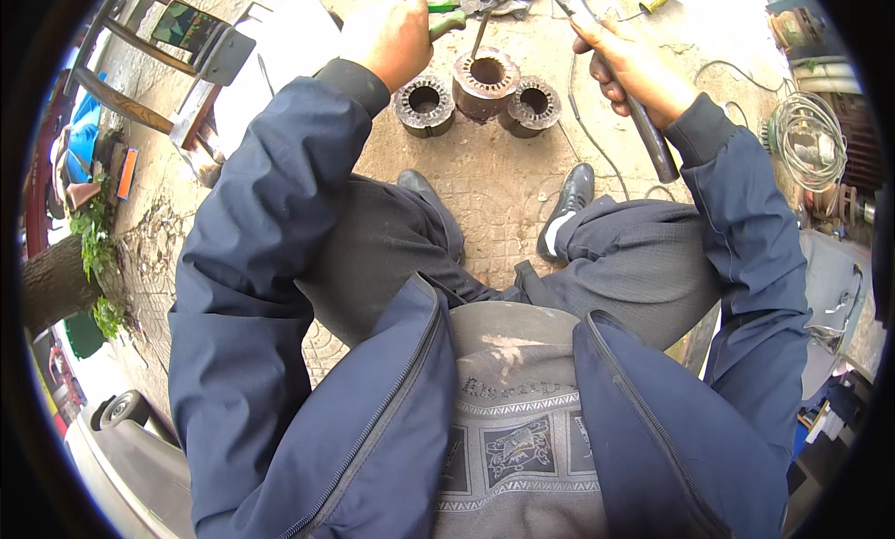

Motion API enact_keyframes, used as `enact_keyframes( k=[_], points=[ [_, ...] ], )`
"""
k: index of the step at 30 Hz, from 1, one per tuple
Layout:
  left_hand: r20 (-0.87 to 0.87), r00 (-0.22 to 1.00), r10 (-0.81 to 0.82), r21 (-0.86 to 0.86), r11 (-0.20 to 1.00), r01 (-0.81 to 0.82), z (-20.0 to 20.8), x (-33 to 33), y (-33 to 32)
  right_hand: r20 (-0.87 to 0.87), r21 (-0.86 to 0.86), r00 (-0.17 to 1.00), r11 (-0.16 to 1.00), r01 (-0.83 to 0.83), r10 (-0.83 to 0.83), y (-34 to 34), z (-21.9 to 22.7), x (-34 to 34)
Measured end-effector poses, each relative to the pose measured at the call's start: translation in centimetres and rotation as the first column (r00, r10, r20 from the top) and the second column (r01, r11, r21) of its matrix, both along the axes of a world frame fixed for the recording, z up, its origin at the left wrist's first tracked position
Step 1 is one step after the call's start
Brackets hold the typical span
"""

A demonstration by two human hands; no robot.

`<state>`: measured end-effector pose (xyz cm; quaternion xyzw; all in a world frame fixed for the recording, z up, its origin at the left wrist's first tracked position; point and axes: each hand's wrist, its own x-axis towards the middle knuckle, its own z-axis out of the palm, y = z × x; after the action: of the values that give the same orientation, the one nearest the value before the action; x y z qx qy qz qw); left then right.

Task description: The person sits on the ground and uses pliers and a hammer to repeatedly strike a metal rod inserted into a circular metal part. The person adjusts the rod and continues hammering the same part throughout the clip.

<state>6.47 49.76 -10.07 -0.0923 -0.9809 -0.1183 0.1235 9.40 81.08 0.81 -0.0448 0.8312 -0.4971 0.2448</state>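
Now the left hand [390, 37] is clenched round a green-handled tool [446, 19], its metal shaft [479, 35] angling down into the middle stator core [486, 80], just right of and below that fist. The right hand [629, 68] grips a dark metal bar [643, 119], up right of the three cores on the ground.

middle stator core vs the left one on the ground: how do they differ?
The rusty reddish middle ring-shaped stator core stands taller than the greyer, squatter left stator core. A thin metal rod, held by the left hand, reaches into the middle core; nothing touches the left one. Both sit upright on the paved ground, bores open.
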Motion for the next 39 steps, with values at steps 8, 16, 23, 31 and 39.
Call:
enact_keyframes(
  k=[8, 16, 23, 31, 39],
  points=[
    [-0.075, 0.997, -0.018, 0.006, 1.0, 0.018, 0.9, -1.3, -1.7, 0.036, 0.003, 0.997, 0.998, 0.062, -0.062, 3.2, 0.4, 0.8],
    [-0.123, 0.992, -0.026, -0.128, 0.992, 0.01, 3.4, -1.6, -2.0, 0.137, 0.044, 0.989, 0.998, 0.055, -0.061, 5.6, -1.8, -1.0],
    [-0.048, 0.997, -0.061, -0.193, 0.98, 0.051, 2.9, -1.9, -1.8, 0.163, 0.049, 0.982, 0.995, 0.09, -0.097, 7.3, -2.4, -0.7],
    [-0.013, 0.994, -0.108, -0.007, 0.994, 0.107, 2.6, -2.2, -1.7, 0.117, 0.003, 0.989, 0.996, 0.092, -0.092, 7.5, -2.2, -0.6],
    [0.192, 0.967, -0.166, -0.042, 0.983, 0.177, 4.7, -2.2, -2.1, -0.332, -0.062, 0.941, 0.997, 0.044, -0.062, 4.3, 3.4, -0.2]
  ],
)
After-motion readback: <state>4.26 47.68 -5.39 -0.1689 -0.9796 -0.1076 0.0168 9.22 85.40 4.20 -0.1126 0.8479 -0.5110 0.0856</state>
